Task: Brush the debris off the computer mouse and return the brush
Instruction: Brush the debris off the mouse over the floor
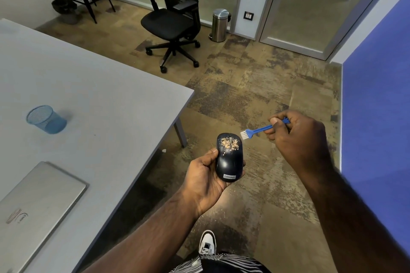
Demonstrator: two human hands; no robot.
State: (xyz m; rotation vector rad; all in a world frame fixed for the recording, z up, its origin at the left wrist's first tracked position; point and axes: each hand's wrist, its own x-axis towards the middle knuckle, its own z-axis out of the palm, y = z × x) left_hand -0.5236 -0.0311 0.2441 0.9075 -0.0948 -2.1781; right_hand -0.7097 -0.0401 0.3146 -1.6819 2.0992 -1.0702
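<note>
My left hand (204, 179) grips a black computer mouse (229, 158) from below, held out over the floor to the right of the table. Tan debris (229, 143) lies scattered around the scroll wheel on the mouse's front half. My right hand (295, 137) pinches the handle of a small blue brush (255, 131). Its white bristles point down-left and hover just off the mouse's front right edge, not touching it.
A grey table (99, 95) fills the left, with a blue mesh pen cup (45, 118) and a shut silver laptop (37, 204) on it. Farther back stand a black office chair (175, 20) and a steel pedal bin (219, 24). A blue wall (377, 106) stands at right.
</note>
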